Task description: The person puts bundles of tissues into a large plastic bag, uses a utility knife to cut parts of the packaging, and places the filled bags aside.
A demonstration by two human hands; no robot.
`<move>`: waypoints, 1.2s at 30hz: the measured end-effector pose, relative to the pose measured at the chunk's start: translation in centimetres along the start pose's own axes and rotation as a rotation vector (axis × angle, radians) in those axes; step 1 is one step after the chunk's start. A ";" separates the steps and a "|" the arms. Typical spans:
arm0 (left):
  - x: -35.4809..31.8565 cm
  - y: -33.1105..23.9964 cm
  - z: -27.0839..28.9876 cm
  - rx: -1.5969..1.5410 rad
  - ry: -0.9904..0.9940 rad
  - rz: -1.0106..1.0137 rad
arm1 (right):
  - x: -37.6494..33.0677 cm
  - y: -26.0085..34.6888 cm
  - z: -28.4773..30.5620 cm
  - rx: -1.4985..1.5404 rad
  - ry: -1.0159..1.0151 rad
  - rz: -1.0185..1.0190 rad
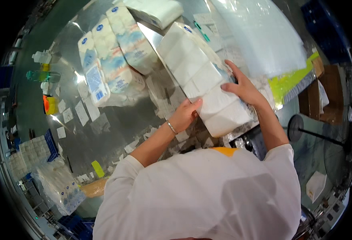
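Note:
A long white pack of tissue bundles (202, 76) wrapped in clear film lies tilted over a shiny metal table (120, 124). My left hand (184, 115), with a thin bracelet at the wrist, grips the pack's near left edge. My right hand (242, 86) holds its right side, fingers spread over the film. Both arms wear white sleeves and reach up from the lower edge.
Several blue-and-white printed tissue packs (112, 60) lie at the back left of the table. A large clear plastic sheet (260, 32) and yellow-green bag (292, 80) sit to the right. Paper labels (82, 114) litter the table. Bottles (44, 75) and bagged tissues (60, 186) stand at left; a fan (302, 128) at right.

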State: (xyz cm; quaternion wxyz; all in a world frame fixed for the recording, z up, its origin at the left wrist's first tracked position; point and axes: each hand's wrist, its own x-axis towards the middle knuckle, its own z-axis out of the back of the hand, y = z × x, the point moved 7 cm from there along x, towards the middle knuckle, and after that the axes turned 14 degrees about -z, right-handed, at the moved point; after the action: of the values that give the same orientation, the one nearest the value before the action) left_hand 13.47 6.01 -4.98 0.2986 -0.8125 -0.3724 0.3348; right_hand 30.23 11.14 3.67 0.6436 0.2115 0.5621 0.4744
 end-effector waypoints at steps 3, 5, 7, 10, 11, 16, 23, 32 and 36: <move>0.5 -5.5 2.8 0.557 -0.117 -0.328 | 3.4 3.4 -0.4 -0.050 -0.061 0.029; -1.1 -11.7 3.4 1.010 -0.209 -0.630 | 6.1 4.7 -1.7 -0.250 -0.132 0.029; -4.5 -19.0 3.7 1.308 -0.376 -0.857 | 7.5 6.3 -2.7 -0.421 -0.163 0.031; -8.9 -25.7 13.4 1.428 -0.878 -0.945 | 8.8 9.7 -4.5 -0.733 -0.273 0.033; -10.0 -26.9 18.6 1.548 -1.015 -0.863 | 9.5 11.0 -5.2 -0.773 -0.262 0.072; -5.9 -25.4 29.3 0.770 -0.747 -0.454 | 15.5 14.9 -6.5 -0.845 -0.337 0.162; 0.0 -27.1 26.3 0.800 -0.717 -0.526 | 22.3 17.4 -5.4 -0.627 -0.369 0.141; 11.2 -26.4 24.6 0.693 -0.547 -0.545 | 26.5 5.8 12.2 -0.091 -0.565 0.221; 10.7 -27.6 23.8 0.805 -0.575 -0.571 | 22.9 -4.1 21.6 -0.811 -0.902 -0.228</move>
State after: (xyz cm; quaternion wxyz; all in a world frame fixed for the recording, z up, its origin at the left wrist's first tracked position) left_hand -10.59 35.27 -2.39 0.5497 -0.3781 -0.4865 0.5641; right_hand 49.84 34.35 -5.55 0.8936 0.0684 0.0286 0.4426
